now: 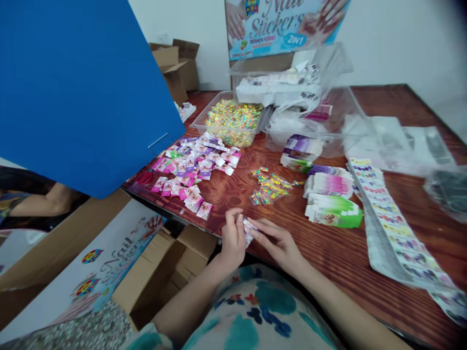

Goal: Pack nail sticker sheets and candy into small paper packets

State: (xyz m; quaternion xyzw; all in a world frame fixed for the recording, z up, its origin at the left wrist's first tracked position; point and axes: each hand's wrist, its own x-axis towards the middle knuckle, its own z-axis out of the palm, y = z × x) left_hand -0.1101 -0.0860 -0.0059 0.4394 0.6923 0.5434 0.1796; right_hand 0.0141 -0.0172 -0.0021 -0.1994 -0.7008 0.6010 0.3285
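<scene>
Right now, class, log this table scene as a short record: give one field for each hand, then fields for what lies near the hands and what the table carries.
left hand: pinches one side of a small sticker packet
right hand: holds the same packet from the other side
in front of hands: small heap of bright candies
left of heap: spread of pink and purple packets
right of heap: flat box stacks, long nail sticker sheets
table: dark wood
below edge: open carton
</scene>
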